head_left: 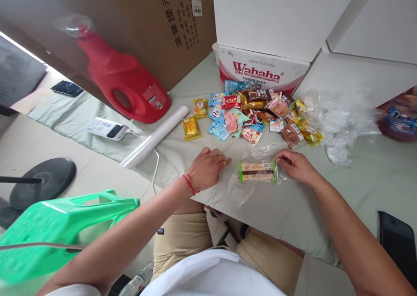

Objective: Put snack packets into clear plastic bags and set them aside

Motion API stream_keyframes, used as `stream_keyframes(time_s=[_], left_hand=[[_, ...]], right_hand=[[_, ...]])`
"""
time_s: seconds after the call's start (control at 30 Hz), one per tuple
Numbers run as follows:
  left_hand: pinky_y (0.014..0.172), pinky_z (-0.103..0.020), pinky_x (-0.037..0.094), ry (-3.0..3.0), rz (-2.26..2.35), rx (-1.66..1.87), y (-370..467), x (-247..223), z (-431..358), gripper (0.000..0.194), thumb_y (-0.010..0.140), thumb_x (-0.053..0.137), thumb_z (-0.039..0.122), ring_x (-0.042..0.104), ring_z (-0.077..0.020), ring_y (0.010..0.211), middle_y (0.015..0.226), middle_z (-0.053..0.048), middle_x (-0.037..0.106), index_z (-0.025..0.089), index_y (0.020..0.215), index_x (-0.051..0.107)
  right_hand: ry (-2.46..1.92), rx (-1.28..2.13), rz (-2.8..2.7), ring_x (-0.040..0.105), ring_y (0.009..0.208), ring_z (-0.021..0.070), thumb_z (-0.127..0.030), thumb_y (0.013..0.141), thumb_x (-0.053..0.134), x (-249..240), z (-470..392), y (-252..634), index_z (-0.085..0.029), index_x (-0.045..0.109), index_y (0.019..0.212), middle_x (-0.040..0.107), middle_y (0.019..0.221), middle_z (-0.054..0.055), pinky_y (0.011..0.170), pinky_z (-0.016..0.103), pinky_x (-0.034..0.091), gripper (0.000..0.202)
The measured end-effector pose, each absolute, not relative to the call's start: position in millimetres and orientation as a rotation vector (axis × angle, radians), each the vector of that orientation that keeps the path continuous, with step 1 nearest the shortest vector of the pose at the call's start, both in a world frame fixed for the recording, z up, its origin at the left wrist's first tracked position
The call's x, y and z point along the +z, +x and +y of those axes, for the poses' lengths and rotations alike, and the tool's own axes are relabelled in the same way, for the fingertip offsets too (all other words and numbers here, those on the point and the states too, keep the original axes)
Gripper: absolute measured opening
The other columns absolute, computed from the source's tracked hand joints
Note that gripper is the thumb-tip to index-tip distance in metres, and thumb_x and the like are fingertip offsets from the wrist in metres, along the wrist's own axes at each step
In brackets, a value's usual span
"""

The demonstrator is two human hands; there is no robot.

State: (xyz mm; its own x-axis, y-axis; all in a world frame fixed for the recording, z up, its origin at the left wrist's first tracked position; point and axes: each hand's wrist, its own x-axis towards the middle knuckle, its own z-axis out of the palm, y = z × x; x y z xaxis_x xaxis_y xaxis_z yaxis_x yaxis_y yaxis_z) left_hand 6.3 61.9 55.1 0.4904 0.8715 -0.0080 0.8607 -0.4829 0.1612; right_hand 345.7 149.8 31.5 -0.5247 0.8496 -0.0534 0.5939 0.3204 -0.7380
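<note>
From my end I have the packaged snack bar (257, 172), green at its ends, lying on the grey-green cloth (293, 218) in front of me, inside or under a loose clear plastic bag (282, 176); I can't tell which. My right hand (295, 163) pinches the film narrowly at the bar's right end. My left hand (208, 169) sits left of the bar, fingers bent and apart from it; whether they pinch any film, I can't tell. I judge the step in hand as handling bag and bar together. The next move calls for a light left-hand hold on the film while the right pinch keeps the edge, clear of the assorted wrapped snacks (231, 120) behind.
</note>
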Motion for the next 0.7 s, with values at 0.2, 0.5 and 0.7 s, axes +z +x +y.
stream_keyframes(time_s=[0.2, 0.5, 0.7], left_hand=[[0.085, -0.043, 0.048, 2.031, 1.980, 0.740, 24.5, 39.6, 27.2, 0.038, 0.090, 0.049, 0.021, 0.062, -0.0262, 0.097, 0.105, -0.012, 0.065, 0.014, 0.124, 0.064], [0.088, -0.046, 0.049, 1.989, 1.959, 0.736, 102.4, 23.9, 39.6, 0.026, 0.093, 0.060, 0.039, 0.060, -0.0302, 0.105, 0.107, -0.012, 0.067, 0.021, 0.109, 0.069], [0.069, -0.029, 0.049, 1.391, 1.959, 0.971, 69.6, 20.2, 48.6, 0.013, 0.094, 0.052, 0.023, 0.063, -0.0160, 0.071, 0.080, -0.001, 0.069, 0.022, 0.091, 0.064]], right_hand=[[-1.303, 1.084, -2.247, 0.057, 0.067, 0.0155, -0.044, 0.095, 0.054, 27.2, 147.2, 343.0, -0.020, 0.067, 0.090, 0.067, 0.078, 0.001, 0.062, 0.027, 0.043, 0.027], [-1.359, 1.107, -2.228, 0.057, 0.066, 0.0161, -0.047, 0.094, 0.055, 23.6, 140.0, 345.3, -0.021, 0.067, 0.090, 0.066, 0.075, 0.001, 0.060, 0.027, 0.043, 0.029], [-1.417, 1.131, -2.140, 0.056, 0.068, 0.0155, -0.051, 0.094, 0.057, 28.1, 139.2, 351.6, -0.020, 0.069, 0.094, 0.068, 0.080, 0.002, 0.061, 0.026, 0.043, 0.034]])
